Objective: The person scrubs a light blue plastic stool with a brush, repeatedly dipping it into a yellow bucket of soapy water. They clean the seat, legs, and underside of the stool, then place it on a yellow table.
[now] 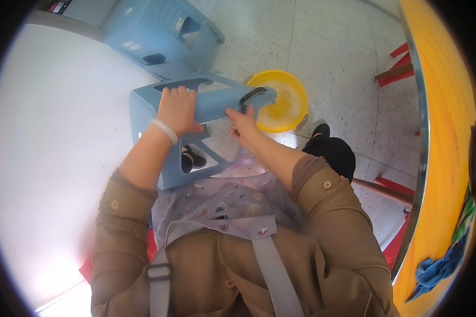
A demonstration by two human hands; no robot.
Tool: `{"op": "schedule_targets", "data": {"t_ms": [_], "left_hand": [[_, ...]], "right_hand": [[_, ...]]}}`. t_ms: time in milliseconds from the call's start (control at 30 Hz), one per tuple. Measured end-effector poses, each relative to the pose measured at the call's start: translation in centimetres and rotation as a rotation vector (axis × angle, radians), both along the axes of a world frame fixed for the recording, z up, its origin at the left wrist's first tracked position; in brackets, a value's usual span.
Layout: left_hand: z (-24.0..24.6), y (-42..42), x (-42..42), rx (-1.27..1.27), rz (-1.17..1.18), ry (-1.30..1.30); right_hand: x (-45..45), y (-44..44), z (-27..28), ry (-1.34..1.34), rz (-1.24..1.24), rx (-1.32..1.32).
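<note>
A blue plastic stool (218, 104) lies on its side across my lap, its cut-out openings showing the floor and a shoe. My left hand (177, 109) grips the upper edge of its side, fingers over the rim and thumb below. Further along the leg, my right hand (244, 125) holds a dark curved strip (252, 94) that lies across the leg near its foot. What the strip belongs to is partly hidden by my fingers. The foot of the leg hangs over a yellow basin (303, 89) with cloudy, yellowish liquid in it.
Another blue plastic stool (142, 29) stands beyond, at the upper left. A white panel (55, 138) closes off the left. On the right runs a yellow tabletop (444, 158) with a metal edge and a blue cloth (440, 269). Red stool legs (400, 71) show beneath it.
</note>
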State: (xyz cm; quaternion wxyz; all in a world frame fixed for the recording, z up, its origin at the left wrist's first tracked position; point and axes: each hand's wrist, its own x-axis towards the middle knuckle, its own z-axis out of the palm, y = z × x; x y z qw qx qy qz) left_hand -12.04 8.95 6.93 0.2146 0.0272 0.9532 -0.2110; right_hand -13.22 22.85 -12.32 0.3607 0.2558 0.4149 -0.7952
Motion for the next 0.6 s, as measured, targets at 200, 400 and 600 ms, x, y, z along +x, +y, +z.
{"op": "schedule_targets", "data": {"t_ms": [200,400,600], "left_hand": [[-2.5,-0.3,-1.3,0.069,-0.073,-0.037],[-5.0,1.0,1.4,0.012,-0.240,0.036],[-6.2,1.9,2.8,-0.033,-0.292,0.094]], "right_hand": [[-0.2,0.2,-1.0,-0.070,0.000,0.021],[0.3,0.7,-2.8,-0.117,0.063,0.050],[1.2,0.6,-3.6,-0.204,-0.002,0.023]]}}
